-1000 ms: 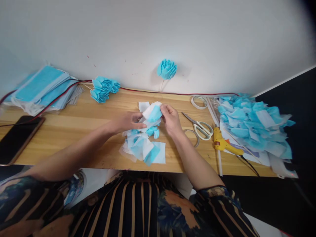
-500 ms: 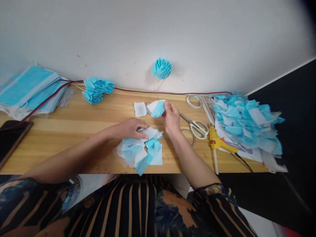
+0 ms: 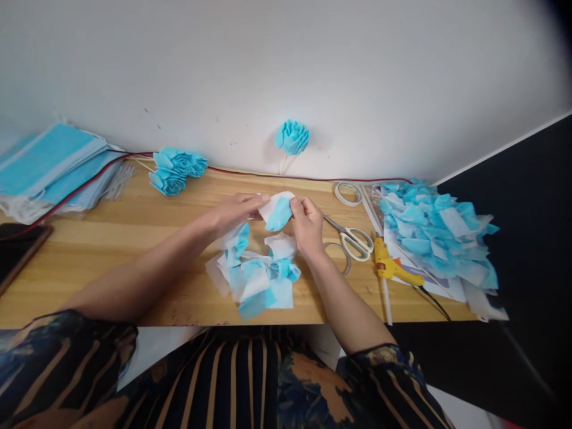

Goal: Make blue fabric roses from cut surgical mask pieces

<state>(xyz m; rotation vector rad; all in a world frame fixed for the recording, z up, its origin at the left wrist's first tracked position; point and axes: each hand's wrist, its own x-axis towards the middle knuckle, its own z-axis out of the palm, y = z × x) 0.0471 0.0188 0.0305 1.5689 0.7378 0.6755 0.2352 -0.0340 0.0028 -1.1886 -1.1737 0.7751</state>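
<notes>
A blue-and-white piece of thin mask fabric [image 3: 279, 213] is stretched between my two hands above the table. My right hand [image 3: 307, 225] pinches its right edge between thumb and fingers. On the left, my left hand [image 3: 243, 210] has its fingers closed at the white edge of the same piece. Below the hands lies a loose heap of blue and white fabric scraps [image 3: 254, 277]. My left hand covers the spot where a small white square lay.
Scissors [image 3: 356, 243], tape rolls [image 3: 347, 194] and a yellow glue gun [image 3: 395, 267] lie right of my hands. A large fabric pile [image 3: 438, 226] is farther right. Blue fabric flowers [image 3: 176, 170], another flower [image 3: 292, 137], stacked masks [image 3: 58, 164] and a phone [image 3: 20, 253] are around.
My left hand has left the scraps and moved up to the held piece's left edge. The scraps have spread out. The right hand still holds the piece, and the view has shifted slightly.
</notes>
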